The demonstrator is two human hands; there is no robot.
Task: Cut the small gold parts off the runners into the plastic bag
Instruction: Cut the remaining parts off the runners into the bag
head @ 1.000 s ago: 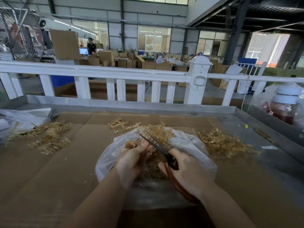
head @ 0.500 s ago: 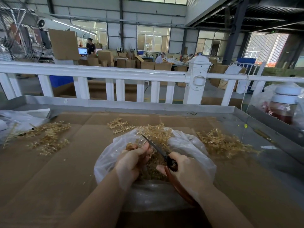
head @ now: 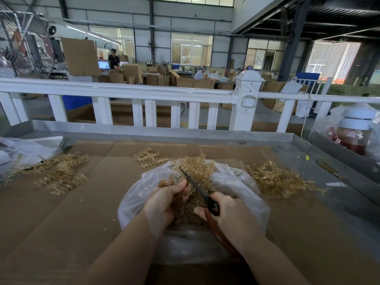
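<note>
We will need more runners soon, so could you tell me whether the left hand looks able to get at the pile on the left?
Probably yes, once freed: the left hand now grips a runner over the bag, and only bare cardboard lies between it and the pile.

Plastic bag centre on cardboard sheet, loose parts inside. Runner piles left, right, one behind bag. Jar far right; fence behind table.
</note>
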